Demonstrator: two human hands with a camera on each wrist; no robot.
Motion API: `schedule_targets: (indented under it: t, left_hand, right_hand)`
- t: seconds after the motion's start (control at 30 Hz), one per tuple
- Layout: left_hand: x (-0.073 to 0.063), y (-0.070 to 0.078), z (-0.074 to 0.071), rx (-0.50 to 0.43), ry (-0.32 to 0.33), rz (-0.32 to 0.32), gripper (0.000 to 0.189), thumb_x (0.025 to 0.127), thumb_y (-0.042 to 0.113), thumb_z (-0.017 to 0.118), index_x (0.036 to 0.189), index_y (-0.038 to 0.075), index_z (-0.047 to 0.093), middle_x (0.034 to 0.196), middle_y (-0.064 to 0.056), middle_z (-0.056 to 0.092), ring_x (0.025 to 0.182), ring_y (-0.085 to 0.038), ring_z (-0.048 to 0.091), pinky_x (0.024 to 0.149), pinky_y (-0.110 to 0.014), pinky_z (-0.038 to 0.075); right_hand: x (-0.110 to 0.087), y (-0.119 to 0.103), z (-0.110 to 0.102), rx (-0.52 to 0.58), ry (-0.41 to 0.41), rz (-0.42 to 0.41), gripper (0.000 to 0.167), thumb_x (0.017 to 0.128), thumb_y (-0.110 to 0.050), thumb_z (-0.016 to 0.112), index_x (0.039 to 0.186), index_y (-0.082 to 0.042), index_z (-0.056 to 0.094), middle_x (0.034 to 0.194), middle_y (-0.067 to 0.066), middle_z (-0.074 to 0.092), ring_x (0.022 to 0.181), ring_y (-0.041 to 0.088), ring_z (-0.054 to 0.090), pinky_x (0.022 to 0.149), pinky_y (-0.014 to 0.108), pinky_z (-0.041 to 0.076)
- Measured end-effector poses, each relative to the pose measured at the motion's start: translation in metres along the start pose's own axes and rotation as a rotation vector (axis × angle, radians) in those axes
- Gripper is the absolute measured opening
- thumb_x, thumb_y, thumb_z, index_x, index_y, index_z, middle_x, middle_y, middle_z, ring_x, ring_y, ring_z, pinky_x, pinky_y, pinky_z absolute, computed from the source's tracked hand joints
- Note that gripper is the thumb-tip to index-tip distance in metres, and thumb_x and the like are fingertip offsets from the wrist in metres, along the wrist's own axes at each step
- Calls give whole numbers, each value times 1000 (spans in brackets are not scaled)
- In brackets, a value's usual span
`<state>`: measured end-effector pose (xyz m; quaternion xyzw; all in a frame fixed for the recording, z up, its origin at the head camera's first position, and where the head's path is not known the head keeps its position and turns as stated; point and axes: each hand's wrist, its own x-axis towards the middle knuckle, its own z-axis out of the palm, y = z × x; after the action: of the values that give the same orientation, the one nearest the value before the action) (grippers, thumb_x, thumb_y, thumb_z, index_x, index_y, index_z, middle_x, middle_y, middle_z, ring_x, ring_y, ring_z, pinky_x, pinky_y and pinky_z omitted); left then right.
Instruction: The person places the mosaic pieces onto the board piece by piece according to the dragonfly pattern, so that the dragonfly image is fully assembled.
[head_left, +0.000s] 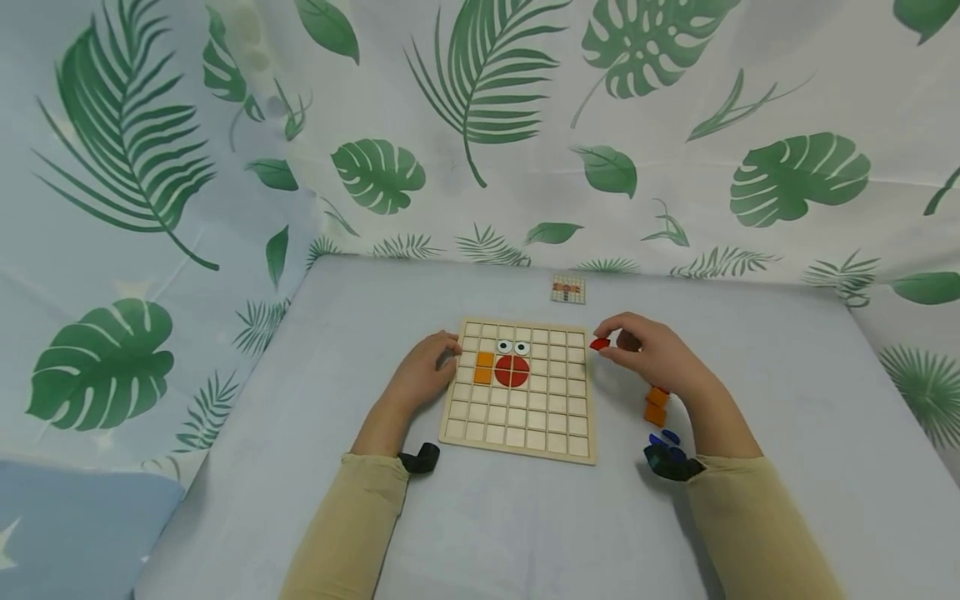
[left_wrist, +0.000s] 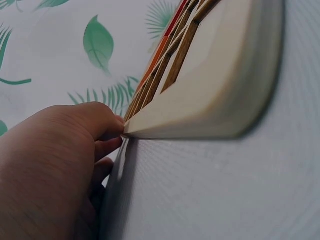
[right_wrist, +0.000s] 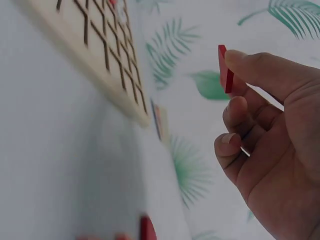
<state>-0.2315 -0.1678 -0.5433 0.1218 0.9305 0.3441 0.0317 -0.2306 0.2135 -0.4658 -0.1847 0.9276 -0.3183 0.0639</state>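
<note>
My left hand [head_left: 423,371] grips the left edge of a wooden grid board [head_left: 536,421]; in the left wrist view the thumb lies at the rim of the board [left_wrist: 200,117]. On the grid are two eye tiles [head_left: 513,347], a red circle of quarter pieces [head_left: 512,372] beneath them, and two orange square tiles [head_left: 483,367] to its left. Just off the board's right edge, my right hand [head_left: 652,350] pinches a small red piece [head_left: 599,343] between thumb and forefinger. The right wrist view shows this thin red piece [right_wrist: 226,70] raised, its other fingers loosely curled below.
Beyond the board lies a small patterned card [head_left: 568,289]. Orange tiles [head_left: 656,408] with a bit of red rest under the right forearm, and blue pieces [head_left: 666,437] lie nearer me. Leaf-printed cloth [head_left: 480,208] rises behind and left of the table.
</note>
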Motion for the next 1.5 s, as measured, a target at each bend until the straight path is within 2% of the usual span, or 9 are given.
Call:
schedule_targets:
  t: [0.23,0.43,0.67,0.87,1.13,1.23,1.37,1.5]
  left_hand:
    - [1,-1,1,1,3,3,17,99,21,55,114,15,61,148,-3,51,148,-25,34,124,-42,26]
    - [1,-2,0,-1,0,-2,16,99,21,56,114,16,61,148,-3,51,148,-24,34,124,-40,26]
    - [3,-3,1,5,-1,2,16,99,21,56,113,15,61,147,-3,52,147,-24,35,124,-40,26]
    - [3,-4,1,6,1,24,16,98,20,55,112,15,61,145,-3,53,146,-24,36,123,-40,27]
    - [2,-4,-1,21,14,38,17,97,19,55,112,14,62,145,-3,54,146,-24,37,122,-41,29]
    - [1,-4,-1,9,16,39,17,97,19,54,112,14,62,144,-3,54,146,-24,38,122,-41,30]
    - [1,-5,-2,-5,19,45,17,97,19,54,111,14,62,144,-3,55,145,-24,38,122,-41,30]
    - [2,-5,-1,-9,13,48,17,97,19,55,112,15,62,144,-3,54,146,-23,37,122,-40,29]
  right_hand:
    - [36,-30,34,85,-60,-89,23,95,-22,67,117,-17,64,100,2,62,86,21,52,72,34,47]
    - [60,-51,63,106,-125,-136,23,94,-20,68,116,-15,64,106,2,65,87,19,56,73,33,49]
    - [79,-71,90,110,-170,-86,18,95,-21,66,113,-19,63,104,2,66,83,18,58,67,30,53]
    - [87,-89,108,95,-183,-58,18,95,-23,67,112,-18,64,111,1,66,83,18,58,70,31,52]
    - [96,-102,127,39,-173,-48,12,95,-21,66,106,-21,64,114,0,67,66,15,57,68,30,50]
    - [99,-105,132,17,-169,-58,10,95,-20,67,105,-21,65,114,-1,68,74,15,60,71,31,51]
    - [101,-107,137,-22,-159,-58,11,94,-20,67,105,-21,65,111,-3,69,94,15,62,83,34,53]
    - [102,-108,140,-51,-147,-59,12,93,-20,68,105,-21,66,112,-3,69,99,17,63,86,36,53]
